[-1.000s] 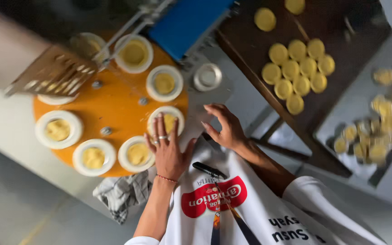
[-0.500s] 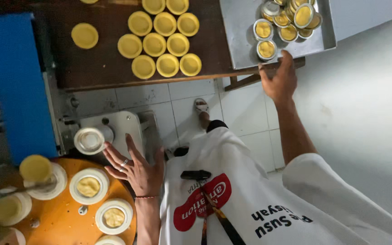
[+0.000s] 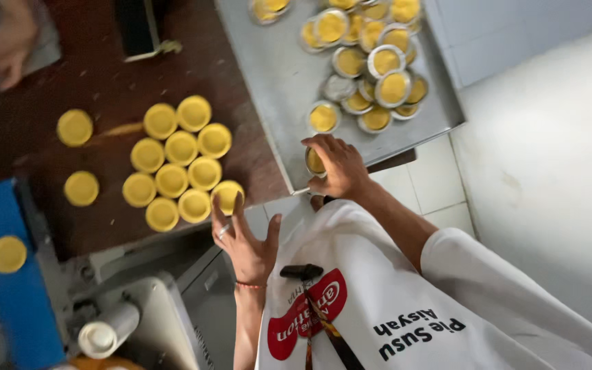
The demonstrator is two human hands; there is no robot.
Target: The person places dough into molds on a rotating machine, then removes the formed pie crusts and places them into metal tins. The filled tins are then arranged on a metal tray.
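My right hand (image 3: 338, 166) is closed over a small round tart tin (image 3: 314, 162) lined with yellow dough, at the near edge of a metal tray (image 3: 279, 75). Several more dough-lined tins (image 3: 371, 62) are heaped further along the tray. My left hand (image 3: 244, 238) is empty with its fingers spread. A ring is on one finger and a red band on the wrist. Its fingertips are just short of a cluster of flat yellow dough discs (image 3: 179, 161) on a dark wooden table (image 3: 104, 82); the nearest disc (image 3: 227, 194) is at its fingertips.
Another person's hand (image 3: 7, 51) rests at the table's far left corner. A blue machine part (image 3: 15, 301) carries one yellow disc (image 3: 8, 254). Below it sits a white machine housing (image 3: 166, 322) with a white roller (image 3: 106, 334). White tiles lie to the right.
The view has swung from the orange turntable of filled tins to the table and tray. My right hand reached the tray and closed on a tin. My left hand left the turntable.
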